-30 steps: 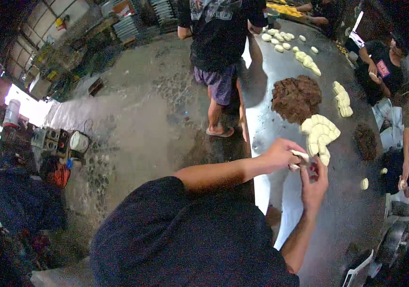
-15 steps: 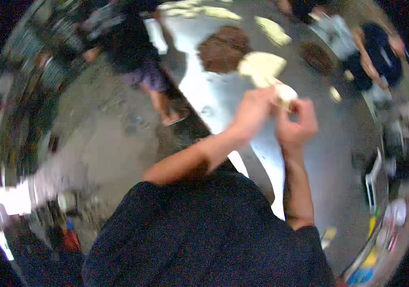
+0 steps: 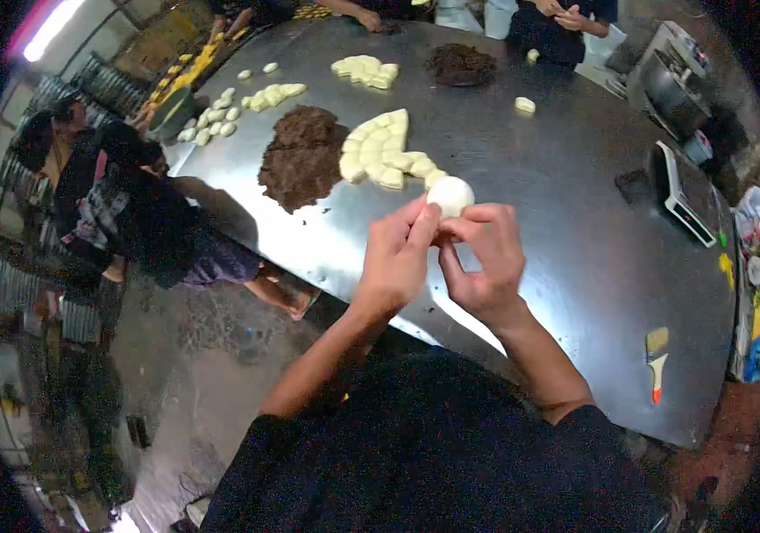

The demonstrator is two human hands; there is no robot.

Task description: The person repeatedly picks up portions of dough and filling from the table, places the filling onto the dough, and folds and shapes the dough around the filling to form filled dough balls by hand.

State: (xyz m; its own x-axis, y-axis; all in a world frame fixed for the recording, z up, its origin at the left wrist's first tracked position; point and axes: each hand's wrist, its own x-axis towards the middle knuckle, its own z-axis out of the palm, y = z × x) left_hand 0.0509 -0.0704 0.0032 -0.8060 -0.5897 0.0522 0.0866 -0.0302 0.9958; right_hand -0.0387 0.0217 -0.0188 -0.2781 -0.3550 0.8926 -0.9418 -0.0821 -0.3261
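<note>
A smooth, pale round piece of dough point(image 3: 451, 194) is held above the metal table, pinched at its lower side between both hands. My left hand point(image 3: 395, 258) has its thumb and fingers closed on the dough's lower left. From the lower right, my right hand point(image 3: 486, 258) grips it with bent fingers; its underside is hidden by them. Just beyond lies a fan of cut dough pieces point(image 3: 375, 147), some trailing toward my hands. To the left of that fan sits a crumbly dark brown mound point(image 3: 302, 158).
On the metal table point(image 3: 566, 240) are a second brown mound point(image 3: 460, 64), more dough pieces point(image 3: 365, 71), dough balls point(image 3: 215, 115), a brush point(image 3: 656, 364) and a scale point(image 3: 686, 195). A person point(image 3: 122, 204) stands at the left edge; others work at the far side.
The view has turned, bringing more of the far table into sight, and is sharper. Both hands still hold the dough, which now looks rounder and smoother.
</note>
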